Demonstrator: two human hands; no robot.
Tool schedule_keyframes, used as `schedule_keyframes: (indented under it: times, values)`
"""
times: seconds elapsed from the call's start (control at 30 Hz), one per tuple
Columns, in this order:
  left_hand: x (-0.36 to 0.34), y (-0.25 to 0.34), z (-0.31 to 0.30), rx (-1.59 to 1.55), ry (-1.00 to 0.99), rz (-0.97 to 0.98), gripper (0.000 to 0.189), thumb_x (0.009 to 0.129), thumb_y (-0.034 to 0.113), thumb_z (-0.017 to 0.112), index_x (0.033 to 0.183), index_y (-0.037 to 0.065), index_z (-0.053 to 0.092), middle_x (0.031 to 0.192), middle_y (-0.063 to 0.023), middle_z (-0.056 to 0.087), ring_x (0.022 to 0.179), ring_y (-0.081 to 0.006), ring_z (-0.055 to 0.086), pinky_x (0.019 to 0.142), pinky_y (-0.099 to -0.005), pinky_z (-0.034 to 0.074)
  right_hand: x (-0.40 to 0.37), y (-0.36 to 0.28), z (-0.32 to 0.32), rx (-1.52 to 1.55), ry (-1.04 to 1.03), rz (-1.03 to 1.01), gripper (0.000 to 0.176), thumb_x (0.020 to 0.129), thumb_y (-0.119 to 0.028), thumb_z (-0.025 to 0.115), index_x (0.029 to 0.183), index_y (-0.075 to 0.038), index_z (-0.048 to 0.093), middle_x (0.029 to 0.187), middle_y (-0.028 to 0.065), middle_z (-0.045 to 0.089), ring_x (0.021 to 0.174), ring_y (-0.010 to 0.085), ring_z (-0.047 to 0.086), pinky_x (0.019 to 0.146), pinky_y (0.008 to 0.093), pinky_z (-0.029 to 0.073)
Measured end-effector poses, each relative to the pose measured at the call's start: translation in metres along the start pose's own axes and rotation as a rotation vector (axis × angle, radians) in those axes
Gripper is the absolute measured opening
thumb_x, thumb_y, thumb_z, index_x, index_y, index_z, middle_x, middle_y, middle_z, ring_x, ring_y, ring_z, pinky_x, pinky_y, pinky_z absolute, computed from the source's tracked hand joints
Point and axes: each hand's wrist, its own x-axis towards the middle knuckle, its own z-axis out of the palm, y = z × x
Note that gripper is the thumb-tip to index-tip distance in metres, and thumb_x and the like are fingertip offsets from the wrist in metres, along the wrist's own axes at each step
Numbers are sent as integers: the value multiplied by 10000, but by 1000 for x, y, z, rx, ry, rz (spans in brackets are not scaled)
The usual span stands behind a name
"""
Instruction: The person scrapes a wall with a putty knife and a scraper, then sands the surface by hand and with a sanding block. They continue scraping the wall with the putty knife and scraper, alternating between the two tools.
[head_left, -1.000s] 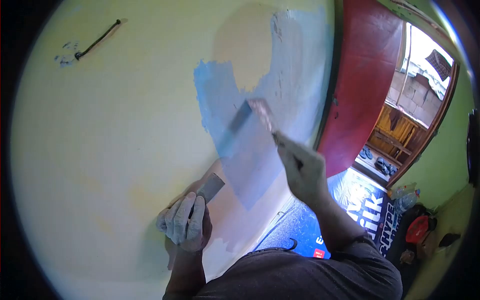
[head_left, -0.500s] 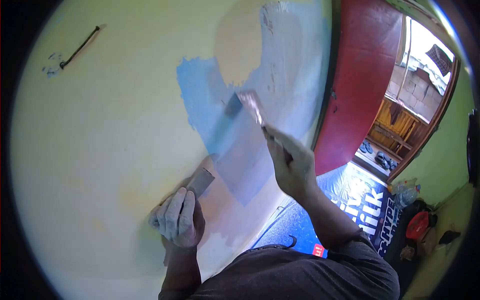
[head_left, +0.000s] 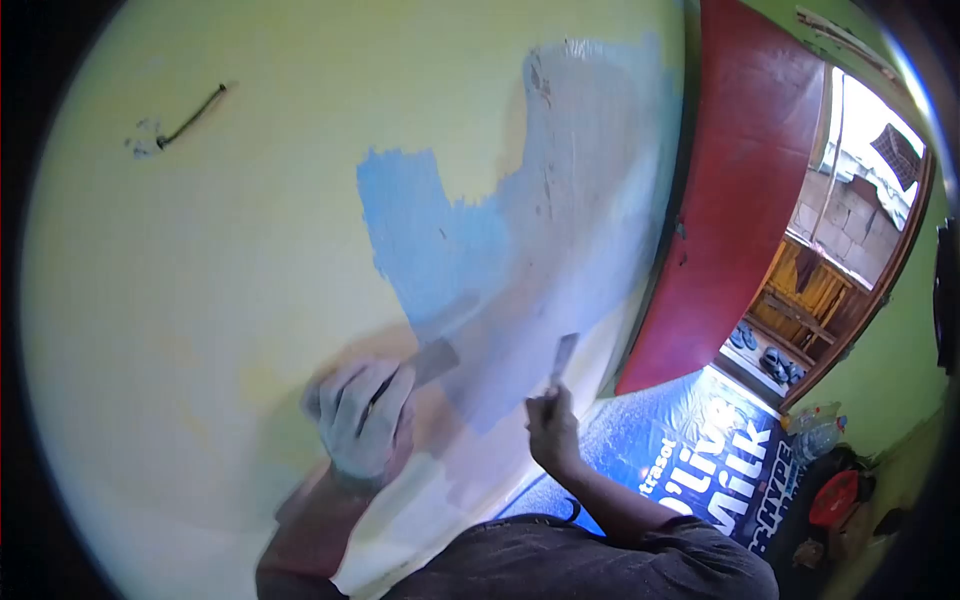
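The blue floor sheet (head_left: 636, 432) reads "Milk" and "HYPE"; other lettering is partly cut off. The left hand (head_left: 365, 418) is closed on 1 wide scraper (head_left: 437, 362), its long axis slanting up and right across the wall (head_left: 230, 300). The right hand (head_left: 553, 428) grips a narrow scraper (head_left: 566, 352), blade up, leaning slightly right, near the blue patch (head_left: 430, 235). Wall contact is unclear.

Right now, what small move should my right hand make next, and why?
I'd probably raise the right hand and its blade toward the ragged upper edge of the blue patch: the blade sits low, near the patch's lower right side, and the left hand holds its scraper off to the left, seemingly clear of that path.
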Motion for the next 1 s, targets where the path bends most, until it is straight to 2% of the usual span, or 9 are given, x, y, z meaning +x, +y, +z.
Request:
schedule_keyframes:
  times: [0.07, 0.17, 0.2, 0.3, 0.47, 0.57, 0.73, 0.9, 1.0]
  values:
    - [32, 11, 4, 17, -39, 125, 346, 931, 117, 864, 1275, 102, 824, 1284, -74, 786, 1194, -276, 720, 1065, -477, 473, 12, -11, -7, -198, -224, -40, 524, 1129, -289, 767, 1527, -44, 531, 989, 267, 806, 927, 535, 798, 801, 630, 611]
    - [65, 12, 28, 51, -85, 304, 346, 928, 118, 814, 1271, 80, 798, 1254, -91, 765, 1200, -290, 709, 1067, -487, 489, 13, -16, 1, 17, -42, 19, 494, 1124, -296, 765, 1506, -67, 551, 1036, 278, 814, 957, 564, 784, 807, 669, 597]
    - [71, 11, 38, 57, -102, 361, 341, 929, 129, 792, 1265, 74, 791, 1233, -92, 759, 1185, -291, 708, 1068, -485, 494, 16, -18, -2, -120, -159, 30, 474, 1124, -285, 760, 1486, -52, 563, 1050, 287, 810, 953, 571, 776, 801, 666, 598]
    - [75, -5, 66, 83, -454, 419, 356, 901, 138, 760, 1244, 45, 760, 1146, -85, 726, 1103, -284, 698, 1034, -478, 521, 9, -10, -14, -124, -254, -18, 480, 1115, -271, 765, 1492, -50, 567, 1051, 290, 808, 960, 571, 777, 802, 665, 598]
    - [118, -23, 80, 149, -277, 641, 349, 916, 144, 738, 1234, 2, 722, 1035, -74, 666, 984, -267, 688, 882, -443, 536, -22, 22, -46, -136, -322, 73, 501, 1090, -301, 791, 1474, -31, 616, 1099, 310, 817, 1029, 563, 790, 875, 643, 622]
    - [167, -27, 93, 290, -254, 557, 249, 916, 136, 758, 1139, 39, 704, 982, -72, 628, 984, -266, 682, 844, -445, 539, -36, 39, -63, -128, -373, 144, 507, 1092, -315, 793, 1473, -25, 627, 1108, 314, 820, 1052, 554, 797, 893, 631, 628]
    - [222, -15, 121, 287, -78, 355, 185, 917, 129, 751, 1071, 55, 681, 1005, -102, 640, 1011, -302, 688, 884, -478, 575, -51, 34, -91, -125, -404, 178, 506, 1073, -287, 838, 1442, 10, 660, 1091, 262, 833, 1038, 430, 842, 897, 509, 641]
    - [132, -1, 147, 106, -323, 658, 229, 945, 139, 721, 1148, 43, 680, 1036, -99, 668, 979, -292, 704, 849, -461, 580, -71, 40, -130, -119, -503, 283, 517, 1069, -307, 851, 1431, 16, 674, 1023, 198, 796, 948, 274, 785, 863, 440, 613]
    - [119, 1, 142, 123, -440, 734, 265, 960, 146, 701, 1202, 39, 677, 1043, -94, 677, 970, -274, 710, 824, -460, 583, -80, 54, -153, -113, -458, 287, 508, 1080, -330, 819, 1444, -6, 676, 1130, 282, 829, 1079, 475, 828, 911, 551, 631]
